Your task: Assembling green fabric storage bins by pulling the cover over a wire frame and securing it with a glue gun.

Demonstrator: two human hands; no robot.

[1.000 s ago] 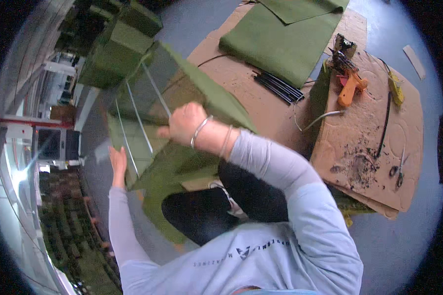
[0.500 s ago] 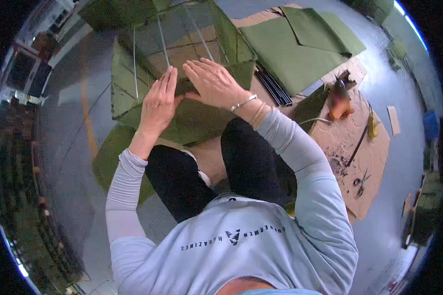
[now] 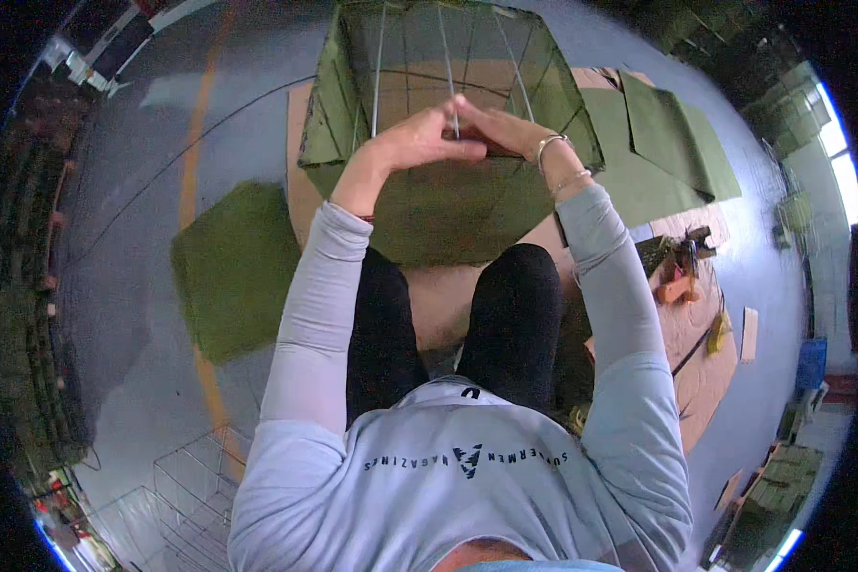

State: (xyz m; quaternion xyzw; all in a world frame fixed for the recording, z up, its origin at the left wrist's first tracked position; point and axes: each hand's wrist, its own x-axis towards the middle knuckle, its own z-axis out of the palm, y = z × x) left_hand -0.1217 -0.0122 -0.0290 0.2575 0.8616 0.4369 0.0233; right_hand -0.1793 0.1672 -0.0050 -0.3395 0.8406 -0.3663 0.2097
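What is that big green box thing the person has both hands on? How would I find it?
Start at the brown cardboard sheet on the grey floor in front of the person's knees. On it stands a green fabric box over a thin wire frame, with the left hand and right hand meeting at its near top edge. The other green pieces lie flat; only this one stands up as a box.

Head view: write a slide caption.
Both hands meet on the near rim of a green fabric-covered wire frame.
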